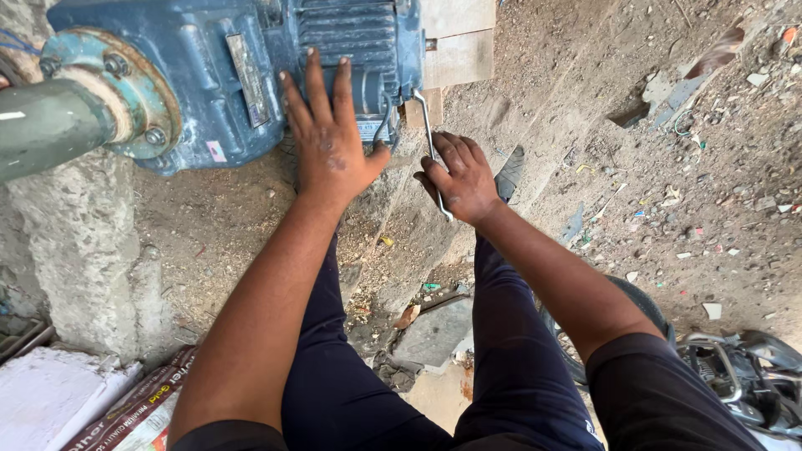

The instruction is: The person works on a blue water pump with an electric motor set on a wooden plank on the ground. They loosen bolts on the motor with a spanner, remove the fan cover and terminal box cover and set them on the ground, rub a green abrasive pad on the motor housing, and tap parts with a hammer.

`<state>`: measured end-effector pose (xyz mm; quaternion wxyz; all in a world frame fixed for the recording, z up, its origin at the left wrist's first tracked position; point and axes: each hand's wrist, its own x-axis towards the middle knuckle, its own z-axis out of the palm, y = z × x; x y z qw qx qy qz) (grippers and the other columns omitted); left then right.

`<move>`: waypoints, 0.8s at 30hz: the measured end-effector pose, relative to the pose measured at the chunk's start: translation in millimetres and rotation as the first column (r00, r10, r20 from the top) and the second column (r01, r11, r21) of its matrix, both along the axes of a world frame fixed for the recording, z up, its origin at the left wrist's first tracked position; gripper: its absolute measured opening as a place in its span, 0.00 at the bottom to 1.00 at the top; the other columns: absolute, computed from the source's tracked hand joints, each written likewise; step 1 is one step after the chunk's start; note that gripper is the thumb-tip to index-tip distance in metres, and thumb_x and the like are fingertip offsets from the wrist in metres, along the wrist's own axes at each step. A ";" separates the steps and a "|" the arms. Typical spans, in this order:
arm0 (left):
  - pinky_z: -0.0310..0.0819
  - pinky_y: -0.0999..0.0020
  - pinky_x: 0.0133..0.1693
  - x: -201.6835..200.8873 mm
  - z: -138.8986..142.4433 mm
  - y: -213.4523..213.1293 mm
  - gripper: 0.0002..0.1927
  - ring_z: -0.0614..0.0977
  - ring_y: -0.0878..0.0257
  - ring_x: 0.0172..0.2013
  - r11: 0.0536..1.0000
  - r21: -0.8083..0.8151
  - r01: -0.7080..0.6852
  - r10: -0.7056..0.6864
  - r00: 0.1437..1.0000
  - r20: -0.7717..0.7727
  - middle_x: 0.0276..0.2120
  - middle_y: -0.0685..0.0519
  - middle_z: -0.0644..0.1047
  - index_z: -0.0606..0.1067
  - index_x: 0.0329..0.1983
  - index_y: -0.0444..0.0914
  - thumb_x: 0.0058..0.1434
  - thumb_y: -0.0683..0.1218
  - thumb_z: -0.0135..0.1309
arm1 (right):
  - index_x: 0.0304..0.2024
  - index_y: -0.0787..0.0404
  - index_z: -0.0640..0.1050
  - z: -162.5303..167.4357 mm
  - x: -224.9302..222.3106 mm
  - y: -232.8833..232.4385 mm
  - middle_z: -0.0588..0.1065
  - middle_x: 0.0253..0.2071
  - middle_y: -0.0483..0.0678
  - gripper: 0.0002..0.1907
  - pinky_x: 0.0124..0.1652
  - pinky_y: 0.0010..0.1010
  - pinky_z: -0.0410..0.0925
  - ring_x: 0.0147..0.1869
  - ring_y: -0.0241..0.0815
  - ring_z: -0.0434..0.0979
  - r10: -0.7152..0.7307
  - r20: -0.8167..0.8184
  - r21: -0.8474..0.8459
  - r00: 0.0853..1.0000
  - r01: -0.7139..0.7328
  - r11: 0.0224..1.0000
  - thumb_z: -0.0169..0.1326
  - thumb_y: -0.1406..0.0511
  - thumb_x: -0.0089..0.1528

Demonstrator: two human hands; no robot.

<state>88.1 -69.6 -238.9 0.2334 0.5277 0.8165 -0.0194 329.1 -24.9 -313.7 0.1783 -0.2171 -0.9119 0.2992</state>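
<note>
Dark trousers fill the bottom of the frame, two bare forearms reaching up from them toward the centre. Right hand (462,177), just right of centre, is curled tight around the lower end of a thin steel wrench (430,138); its upper end meets the rear of a blue motor (251,63) at upper centre. Left hand (327,138) holds nothing: fingers spread, palm pressed flat on the motor's ribbed housing, thumb hooked near the foot.

The wrench looks stiff, light and slim, likely slick in a dusty palm, so a grip far down the handle, as here, seems to give the most leverage. The motor appears heavy cast metal, not something to shift by hand; its broad ribbed housing offers the steadiest bracing surface.

At upper left a flange (117,92) with rusty bolts joins the motor to a grey-green pipe (42,125), above a rough concrete plinth (79,242). Pale boards (455,38) lean behind the motor at top centre. Littered dirt ground (668,184) spreads across the right. Printed sacks (134,409) lie at lower left, and part of a motorbike (743,376) shows at lower right.
</note>
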 end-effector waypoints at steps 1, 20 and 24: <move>0.43 0.22 0.65 -0.6 -2.6 -1.1 0.68 0.44 0.20 0.70 1.000 -0.004 0.012 -0.012 1.000 0.003 0.74 0.32 0.43 0.44 0.79 0.39 0.46 0.61 0.75 | 0.44 0.60 0.76 -1.3 -0.5 -0.2 0.71 0.61 0.61 0.13 0.61 0.52 0.67 0.66 0.60 0.72 0.017 0.012 0.019 1.000 -0.017 1.000 0.64 0.60 0.65; 0.62 0.30 0.63 1.4 -14.2 -7.6 0.66 0.56 0.27 0.67 0.981 0.193 0.027 -0.029 1.000 0.010 0.73 0.34 0.46 0.49 0.77 0.37 0.42 0.59 0.76 | 0.35 0.53 0.82 25.5 -73.7 110.9 0.79 0.27 0.48 0.16 0.26 0.41 0.69 0.24 0.48 0.78 0.031 0.317 -0.227 0.948 0.044 0.973 0.51 0.55 0.74; 0.62 0.29 0.62 2.1 -12.4 -9.3 0.64 0.57 0.27 0.66 0.978 0.205 0.027 -0.029 1.000 0.006 0.73 0.33 0.46 0.49 0.76 0.37 0.44 0.58 0.75 | 0.33 0.60 0.78 24.3 -117.0 172.1 0.78 0.23 0.47 0.25 0.29 0.36 0.74 0.27 0.41 0.82 0.073 0.408 -0.686 0.910 0.252 0.683 0.46 0.50 0.75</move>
